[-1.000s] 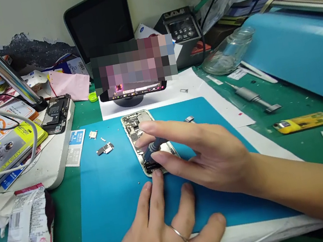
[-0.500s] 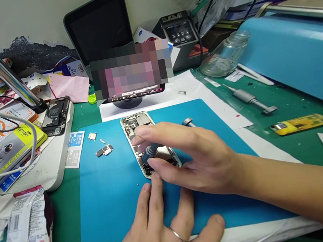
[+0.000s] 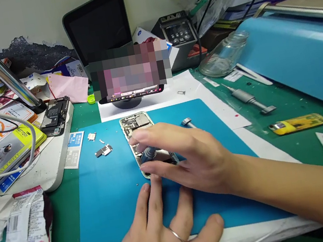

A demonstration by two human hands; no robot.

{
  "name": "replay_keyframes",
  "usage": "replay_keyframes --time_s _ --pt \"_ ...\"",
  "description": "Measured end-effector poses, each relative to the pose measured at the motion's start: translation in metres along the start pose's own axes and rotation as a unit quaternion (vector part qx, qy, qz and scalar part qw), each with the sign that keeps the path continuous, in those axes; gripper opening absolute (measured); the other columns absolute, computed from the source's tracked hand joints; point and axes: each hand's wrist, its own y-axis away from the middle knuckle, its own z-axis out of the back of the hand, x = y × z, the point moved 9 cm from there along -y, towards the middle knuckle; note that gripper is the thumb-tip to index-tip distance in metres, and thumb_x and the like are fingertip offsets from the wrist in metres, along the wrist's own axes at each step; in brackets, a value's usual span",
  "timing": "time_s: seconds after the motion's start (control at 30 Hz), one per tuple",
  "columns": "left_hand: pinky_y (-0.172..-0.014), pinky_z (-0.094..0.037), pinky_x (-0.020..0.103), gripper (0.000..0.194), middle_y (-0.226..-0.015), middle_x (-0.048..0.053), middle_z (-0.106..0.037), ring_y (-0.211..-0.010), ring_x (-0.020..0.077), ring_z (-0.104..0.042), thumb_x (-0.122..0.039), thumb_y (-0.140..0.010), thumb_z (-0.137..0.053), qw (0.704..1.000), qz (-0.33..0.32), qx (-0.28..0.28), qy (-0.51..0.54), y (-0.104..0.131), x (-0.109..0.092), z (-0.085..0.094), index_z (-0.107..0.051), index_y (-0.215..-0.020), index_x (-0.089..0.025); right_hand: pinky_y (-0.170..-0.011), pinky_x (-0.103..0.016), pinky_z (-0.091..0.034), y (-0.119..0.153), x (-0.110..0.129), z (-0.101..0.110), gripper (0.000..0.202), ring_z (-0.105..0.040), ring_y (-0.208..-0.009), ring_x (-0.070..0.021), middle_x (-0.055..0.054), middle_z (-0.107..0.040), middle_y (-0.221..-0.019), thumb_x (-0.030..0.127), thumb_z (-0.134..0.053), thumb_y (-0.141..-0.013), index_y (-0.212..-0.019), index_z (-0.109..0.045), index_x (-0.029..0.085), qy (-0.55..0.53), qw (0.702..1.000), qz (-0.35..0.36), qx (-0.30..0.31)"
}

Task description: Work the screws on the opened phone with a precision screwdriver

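Observation:
An opened phone (image 3: 142, 121) lies on the blue mat (image 3: 109, 213), its inner boards bare. My right hand (image 3: 198, 152) is above it, thumb and fingers closed around a dark-handled screwdriver (image 3: 148, 153). The tool's tip is hidden at the phone's lower half. My left hand (image 3: 165, 233), with a ring on one finger, rests on the mat, fingers spread. One of its fingertips meets the phone's near edge. Left of the phone lie a small dark metal plate (image 3: 103, 151) and a silver bracket (image 3: 91, 136). A tiny screw (image 3: 137, 184) sits near my left fingertips.
Behind my right hand a silver-capped tool (image 3: 186, 122) is partly hidden. Another screwdriver (image 3: 246, 96) and a yellow part (image 3: 299, 123) lie right. A screen on a stand (image 3: 128, 102) and glass jar (image 3: 225, 57) stand behind; a snack packet (image 3: 27, 232) is left.
My right hand has shifted slightly left and tilted, its thumb now farther over the phone's left side with the screwdriver. My left hand stays in place.

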Motion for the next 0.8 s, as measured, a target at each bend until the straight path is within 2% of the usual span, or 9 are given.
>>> replay_keyframes --time_s 0.13,0.23,0.33,0.4,0.53,0.67,0.8 --pt "-0.101 -0.054 0.051 0.039 -0.132 0.003 -0.073 -0.112 0.0401 -0.075 -0.038 -0.108 -0.051 1.000 -0.008 0.001 -0.001 0.0014 -0.0012 0.0000 -0.065 -0.144 -0.040 -0.094 -0.031 -0.063 -0.0001 -0.0007 0.0005 0.060 -0.072 -0.112 -0.0165 -0.013 -0.071 -0.136 -0.003 -0.057 -0.094 -0.150 -0.044 0.014 0.006 1.000 -0.011 -0.004" --pt "-0.102 -0.053 0.051 0.039 -0.131 0.003 -0.073 -0.110 0.0392 -0.076 -0.038 -0.108 -0.052 1.000 -0.009 0.004 -0.003 0.0024 -0.0013 -0.0007 -0.065 -0.144 -0.039 -0.089 -0.031 -0.064 -0.0003 -0.0009 -0.0001 0.058 -0.073 -0.102 -0.0166 -0.012 -0.074 -0.129 0.001 -0.059 -0.096 -0.150 -0.044 0.015 0.006 1.000 -0.014 -0.001" --pt "-0.103 -0.052 0.050 0.038 -0.132 0.003 -0.072 -0.111 0.0392 -0.075 -0.035 -0.107 -0.053 1.000 -0.007 -0.002 -0.005 0.0012 -0.0005 0.0000 -0.066 -0.143 -0.039 -0.094 -0.033 -0.064 -0.0001 -0.0003 -0.0010 0.060 -0.072 -0.110 -0.0177 -0.013 -0.072 -0.134 0.005 -0.065 -0.097 -0.151 -0.043 0.017 0.010 1.000 -0.005 0.001" --pt "-0.102 -0.053 0.050 0.037 -0.131 0.003 -0.073 -0.111 0.0388 -0.075 -0.034 -0.108 -0.052 1.000 -0.004 -0.004 -0.006 -0.0001 0.0001 0.0006 -0.066 -0.141 -0.038 -0.095 -0.034 -0.064 0.0002 -0.0007 -0.0010 0.061 -0.072 -0.113 -0.0184 -0.012 -0.072 -0.134 0.003 -0.062 -0.097 -0.152 -0.042 0.019 0.014 1.000 -0.006 -0.001" --pt "-0.102 -0.054 0.049 0.036 -0.129 0.003 -0.073 -0.109 0.0369 -0.076 -0.034 -0.108 -0.052 1.000 -0.002 -0.001 0.002 -0.0011 0.0002 0.0013 -0.067 -0.141 -0.039 -0.089 -0.034 -0.066 0.0007 -0.0012 0.0003 0.060 -0.075 -0.103 -0.0188 -0.009 -0.076 -0.117 0.002 -0.057 -0.097 -0.153 -0.043 0.019 0.016 1.000 -0.016 -0.003" --pt "-0.101 -0.055 0.049 0.036 -0.132 0.004 -0.072 -0.111 0.0374 -0.076 -0.032 -0.109 -0.050 1.000 -0.001 -0.004 0.004 -0.0005 0.0001 0.0021 -0.066 -0.141 -0.037 -0.091 -0.035 -0.066 0.0001 0.0013 0.0006 0.059 -0.074 -0.108 -0.0196 -0.012 -0.074 -0.128 0.005 -0.064 -0.097 -0.151 -0.043 0.018 0.016 1.000 -0.004 -0.001" --pt "-0.102 -0.055 0.048 0.036 -0.129 0.003 -0.073 -0.111 0.0371 -0.076 -0.034 -0.109 -0.051 1.000 0.001 0.005 0.008 -0.0008 0.0010 0.0004 -0.066 -0.141 -0.038 -0.087 -0.033 -0.066 -0.0007 -0.0007 0.0009 0.057 -0.076 -0.104 -0.0192 -0.009 -0.077 -0.113 0.001 -0.056 -0.096 -0.150 -0.045 0.017 0.023 1.000 -0.016 -0.006"
